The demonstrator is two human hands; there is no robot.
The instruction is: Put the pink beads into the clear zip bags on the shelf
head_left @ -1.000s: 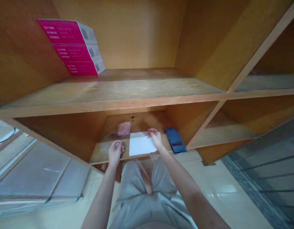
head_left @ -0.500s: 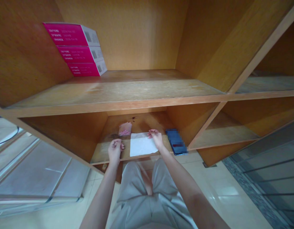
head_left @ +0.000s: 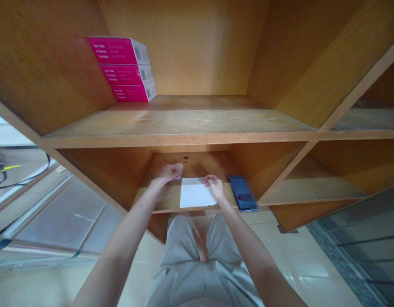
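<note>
The left hand (head_left: 169, 172) reaches to the back of the lower shelf (head_left: 164, 197). The right hand (head_left: 215, 187) touches a white paper sheet (head_left: 197, 194), just beside a dark blue smartphone (head_left: 243, 194). Three stacked magenta boxes (head_left: 121, 68) sit on the upper shelf (head_left: 184, 121).

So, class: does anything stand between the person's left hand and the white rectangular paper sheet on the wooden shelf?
Nothing visible does: the left hand is just behind the white rectangular paper sheet, near its back left corner, with only the wooden shelf showing between them.
</note>
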